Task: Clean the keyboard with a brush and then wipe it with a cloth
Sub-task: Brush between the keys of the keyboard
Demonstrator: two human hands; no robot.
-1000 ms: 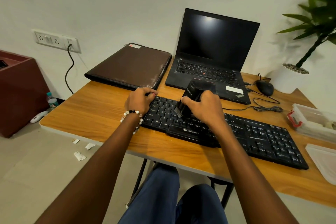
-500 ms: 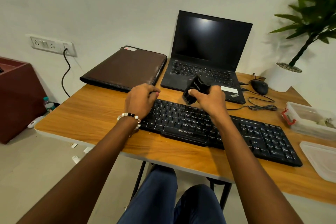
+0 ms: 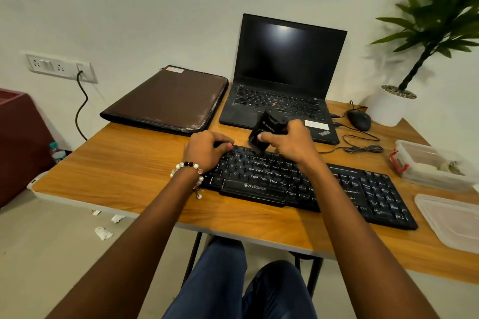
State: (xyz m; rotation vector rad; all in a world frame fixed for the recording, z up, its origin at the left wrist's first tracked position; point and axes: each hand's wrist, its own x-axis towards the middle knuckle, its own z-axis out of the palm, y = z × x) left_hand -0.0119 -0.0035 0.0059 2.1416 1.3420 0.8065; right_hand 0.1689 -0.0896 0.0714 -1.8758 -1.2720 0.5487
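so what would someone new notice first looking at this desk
Probably the two hands at mid-desk: the right hand holds a black brush over the top rows of the black keyboard, while the left hand grips its left end. Behind them stands an open laptop, screen dark.

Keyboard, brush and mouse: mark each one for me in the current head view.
keyboard [image 3: 373, 190]: head view, on the right-hand key block.
brush [image 3: 268, 125]: head view, on its black body above the right hand's fingers.
mouse [image 3: 359, 119]: head view, on its rounded top.
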